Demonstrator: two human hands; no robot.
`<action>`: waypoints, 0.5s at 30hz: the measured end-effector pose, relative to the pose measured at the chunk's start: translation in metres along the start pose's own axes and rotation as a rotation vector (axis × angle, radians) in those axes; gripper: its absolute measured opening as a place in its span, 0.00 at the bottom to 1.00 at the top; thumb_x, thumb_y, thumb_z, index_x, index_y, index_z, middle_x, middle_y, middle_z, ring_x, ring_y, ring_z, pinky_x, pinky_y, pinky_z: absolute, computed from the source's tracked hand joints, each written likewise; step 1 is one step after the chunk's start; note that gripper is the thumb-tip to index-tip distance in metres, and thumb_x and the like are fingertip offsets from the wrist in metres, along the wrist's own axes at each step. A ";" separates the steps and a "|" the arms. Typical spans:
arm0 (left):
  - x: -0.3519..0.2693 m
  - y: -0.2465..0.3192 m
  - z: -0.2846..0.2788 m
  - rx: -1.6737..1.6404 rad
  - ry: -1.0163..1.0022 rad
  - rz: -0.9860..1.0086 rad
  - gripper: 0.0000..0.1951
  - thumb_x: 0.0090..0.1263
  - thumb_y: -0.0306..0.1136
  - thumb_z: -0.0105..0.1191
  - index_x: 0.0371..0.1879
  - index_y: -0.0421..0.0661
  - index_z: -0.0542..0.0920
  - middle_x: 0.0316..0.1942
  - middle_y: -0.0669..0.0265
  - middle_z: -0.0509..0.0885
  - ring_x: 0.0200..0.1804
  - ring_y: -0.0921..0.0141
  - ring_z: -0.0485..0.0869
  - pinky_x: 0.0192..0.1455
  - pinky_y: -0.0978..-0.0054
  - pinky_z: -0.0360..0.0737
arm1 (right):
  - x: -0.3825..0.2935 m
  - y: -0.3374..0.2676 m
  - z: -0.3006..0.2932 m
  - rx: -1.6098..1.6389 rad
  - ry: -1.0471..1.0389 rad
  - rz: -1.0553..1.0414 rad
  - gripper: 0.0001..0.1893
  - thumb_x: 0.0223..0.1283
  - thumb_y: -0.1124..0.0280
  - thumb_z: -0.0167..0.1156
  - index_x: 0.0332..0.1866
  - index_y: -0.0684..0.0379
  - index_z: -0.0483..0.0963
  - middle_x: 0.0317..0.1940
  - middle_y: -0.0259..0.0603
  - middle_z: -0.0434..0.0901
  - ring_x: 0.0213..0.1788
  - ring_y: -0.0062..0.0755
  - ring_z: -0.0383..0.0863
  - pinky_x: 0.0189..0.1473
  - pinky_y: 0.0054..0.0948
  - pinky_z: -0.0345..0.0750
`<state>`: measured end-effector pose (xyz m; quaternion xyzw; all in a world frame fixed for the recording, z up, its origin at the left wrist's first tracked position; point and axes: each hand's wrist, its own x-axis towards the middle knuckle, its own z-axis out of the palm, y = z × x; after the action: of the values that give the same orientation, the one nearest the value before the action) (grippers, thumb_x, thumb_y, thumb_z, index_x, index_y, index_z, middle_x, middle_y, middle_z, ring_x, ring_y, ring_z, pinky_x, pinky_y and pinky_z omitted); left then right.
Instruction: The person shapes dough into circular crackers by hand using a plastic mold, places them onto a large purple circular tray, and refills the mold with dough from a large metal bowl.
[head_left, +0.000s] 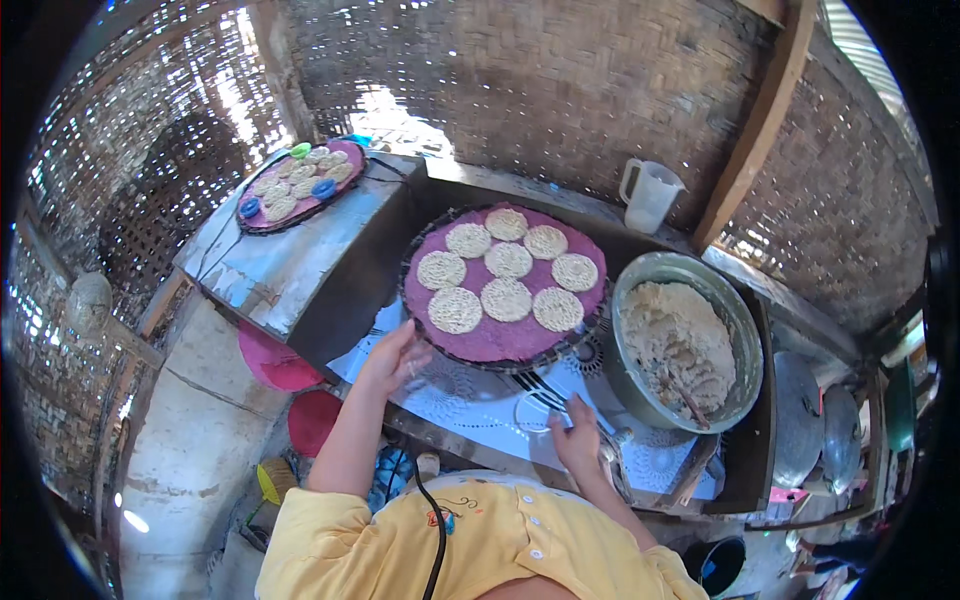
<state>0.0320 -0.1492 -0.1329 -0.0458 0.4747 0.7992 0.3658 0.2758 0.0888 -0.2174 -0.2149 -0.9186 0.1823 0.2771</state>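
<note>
A round tray covered in purple cloth (491, 341) lies before me, with several pale, round, textured dough cakes (506, 299) spread over it. My left hand (396, 358) is at the tray's lower left rim; its fingers are apart and partly blurred, and whether they touch the rim is unclear. Below the tray's lower right edge, my right hand (577, 439) hangs over the patterned white tablecloth (480, 409) with nothing in it and its fingers apart. To the right of the tray, a large green basin (626, 375) holds a pale, crumbly dough mass (675, 337) with a brown stick-like utensil (690, 405) in it.
A second purple-covered tray (255, 221) on a raised box (315, 262) at the left bears similar cakes plus blue and green rings (324, 188). A translucent plastic jug (651, 196) stands on the back ledge. Metal pot lids (796, 420) are at the right; pink and red plastic items (313, 422) sit lower left.
</note>
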 end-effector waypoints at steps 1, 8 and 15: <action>0.006 0.007 -0.003 -0.013 0.014 0.027 0.22 0.61 0.37 0.55 0.53 0.47 0.68 0.43 0.69 0.77 0.41 0.72 0.77 0.43 0.72 0.75 | 0.016 -0.016 -0.014 0.012 -0.003 -0.031 0.25 0.56 0.65 0.53 0.59 0.63 0.61 0.34 0.42 0.77 0.33 0.32 0.80 0.31 0.31 0.77; 0.046 0.015 0.005 0.141 -0.110 0.196 0.24 0.57 0.23 0.53 0.55 0.45 0.66 0.47 0.67 0.75 0.47 0.72 0.74 0.45 0.73 0.73 | 0.105 -0.015 -0.017 1.530 -0.072 0.675 0.15 0.59 0.63 0.54 0.48 0.57 0.67 0.37 0.33 0.74 0.37 0.27 0.74 0.37 0.30 0.74; 0.016 0.036 0.022 0.281 -0.035 0.331 0.30 0.53 0.22 0.57 0.57 0.41 0.63 0.47 0.65 0.74 0.45 0.72 0.75 0.43 0.77 0.72 | 0.108 -0.053 -0.032 1.191 0.003 0.747 0.21 0.53 0.73 0.57 0.54 0.58 0.65 0.38 0.31 0.74 0.35 0.22 0.74 0.33 0.24 0.73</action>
<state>0.0036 -0.1327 -0.1014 0.0983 0.5761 0.7750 0.2404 0.1971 0.1045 -0.1216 -0.3280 -0.5266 0.7372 0.2677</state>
